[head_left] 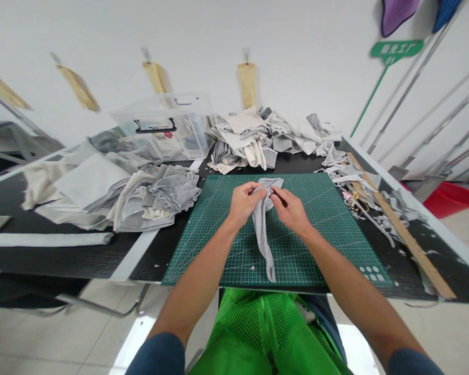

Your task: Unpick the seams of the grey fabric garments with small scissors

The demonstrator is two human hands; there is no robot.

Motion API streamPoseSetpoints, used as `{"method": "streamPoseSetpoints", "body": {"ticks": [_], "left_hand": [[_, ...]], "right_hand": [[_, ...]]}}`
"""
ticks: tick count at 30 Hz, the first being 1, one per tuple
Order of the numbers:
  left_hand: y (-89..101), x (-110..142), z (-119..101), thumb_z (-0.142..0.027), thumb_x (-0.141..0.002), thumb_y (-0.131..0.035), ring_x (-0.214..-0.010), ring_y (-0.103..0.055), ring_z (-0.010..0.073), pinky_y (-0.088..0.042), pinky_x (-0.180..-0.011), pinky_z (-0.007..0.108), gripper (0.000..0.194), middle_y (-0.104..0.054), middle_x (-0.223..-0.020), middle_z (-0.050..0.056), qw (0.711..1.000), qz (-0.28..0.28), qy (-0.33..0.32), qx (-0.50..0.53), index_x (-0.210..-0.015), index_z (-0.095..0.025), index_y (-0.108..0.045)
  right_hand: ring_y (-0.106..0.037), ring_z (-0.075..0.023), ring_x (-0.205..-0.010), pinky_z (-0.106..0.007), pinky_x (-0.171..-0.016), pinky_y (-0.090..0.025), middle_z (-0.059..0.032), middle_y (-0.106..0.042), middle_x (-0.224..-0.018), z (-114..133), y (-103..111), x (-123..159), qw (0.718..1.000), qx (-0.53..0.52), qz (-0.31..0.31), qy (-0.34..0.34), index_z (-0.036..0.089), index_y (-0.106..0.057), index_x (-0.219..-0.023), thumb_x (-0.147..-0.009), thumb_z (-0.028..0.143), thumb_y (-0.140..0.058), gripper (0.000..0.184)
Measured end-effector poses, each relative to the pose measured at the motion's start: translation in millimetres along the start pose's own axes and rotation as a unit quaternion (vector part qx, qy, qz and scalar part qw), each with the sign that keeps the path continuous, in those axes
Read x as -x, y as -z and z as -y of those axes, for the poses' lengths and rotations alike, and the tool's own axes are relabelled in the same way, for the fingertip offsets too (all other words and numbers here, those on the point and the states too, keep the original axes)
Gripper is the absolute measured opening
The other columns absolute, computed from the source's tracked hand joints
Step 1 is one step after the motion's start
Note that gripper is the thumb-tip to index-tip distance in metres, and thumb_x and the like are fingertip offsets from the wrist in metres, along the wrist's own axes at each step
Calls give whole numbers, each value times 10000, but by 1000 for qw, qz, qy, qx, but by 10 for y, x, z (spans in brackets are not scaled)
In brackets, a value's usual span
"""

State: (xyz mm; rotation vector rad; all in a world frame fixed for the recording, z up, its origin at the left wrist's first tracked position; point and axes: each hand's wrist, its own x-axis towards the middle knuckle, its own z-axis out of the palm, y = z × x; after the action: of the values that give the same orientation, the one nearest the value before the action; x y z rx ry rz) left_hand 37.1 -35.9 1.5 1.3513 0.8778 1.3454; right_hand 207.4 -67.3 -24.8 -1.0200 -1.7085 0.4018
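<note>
A piece of grey knit fabric (261, 232) hangs from both hands over the green cutting mat (219, 229). Its long narrow end trails toward the mat's front edge, and a wider folded part lies beyond my fingers. My left hand (243, 204) is closed, pinching the fabric between thumb and fingers. Close beside it, my right hand (289, 209) grips the same fabric near its upper part. Something small and dark shows at the right fingers; I cannot make out whether it is a tool or shadow.
Heaped cloth pieces (89, 182) cover the left side, with another cloth pile (244, 138) at the back. A clear plastic box (168, 130) stands behind. At right lie a long wooden ruler (404, 229), scissors (357, 204) and fabric scraps. A red bucket (449, 200) is beyond the table edge.
</note>
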Motion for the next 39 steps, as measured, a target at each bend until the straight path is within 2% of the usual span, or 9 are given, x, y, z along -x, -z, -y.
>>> {"method": "streamPoseSetpoints", "body": {"ticks": [4,10,14,23,35,39], "left_hand": [[1,2,5,-306,-697,-833,-696,-620,141,-483,-652,256,180,-730,-773,23,1000,8,-14,-16,-792,-166,-772],[7,12,22,-310,-701,-842,-765,-661,165,-516,-720,281,207,-763,-845,43,998,43,-28,-24,-852,-173,-807],[9,16,23,-318,-694,-855,-814,-684,185,-534,-781,308,212,-773,-869,53,998,47,-35,-27,-848,-178,-813],[16,9,34,-309,-690,-854,-799,-688,182,-536,-774,306,193,-773,-849,45,998,45,-37,-36,-831,-184,-814],[14,14,40,-351,-699,-857,-770,-667,172,-517,-727,289,233,-760,-835,43,997,50,-35,-43,-843,-174,-809],[17,-1,49,-322,-717,-832,-742,-640,155,-499,-710,278,201,-741,-812,34,997,49,-39,-43,-835,-166,-785]], "right_hand": [[-645,-251,-1022,-422,-945,-516,-117,-713,-1119,31,4,6,998,28,13,50,245,-637,-1369,-1037,419,-476,409],[-638,-266,-1059,-438,-959,-515,-137,-698,-1127,49,31,1,996,31,12,85,235,-626,-1384,-1055,416,-441,418],[-640,-266,-1082,-441,-972,-516,-138,-696,-1149,56,36,5,996,27,16,85,244,-633,-1377,-1059,439,-431,425],[-647,-257,-1048,-440,-943,-529,-137,-697,-1130,56,23,5,996,23,13,89,246,-649,-1356,-1059,417,-435,404],[-643,-246,-995,-420,-917,-518,-113,-705,-1061,75,20,13,998,-2,17,55,247,-692,-1270,-1050,439,-452,377],[-636,-235,-980,-399,-895,-503,-97,-705,-1097,95,13,11,1000,-31,-3,2,240,-684,-1222,-1010,451,-529,337]]}}
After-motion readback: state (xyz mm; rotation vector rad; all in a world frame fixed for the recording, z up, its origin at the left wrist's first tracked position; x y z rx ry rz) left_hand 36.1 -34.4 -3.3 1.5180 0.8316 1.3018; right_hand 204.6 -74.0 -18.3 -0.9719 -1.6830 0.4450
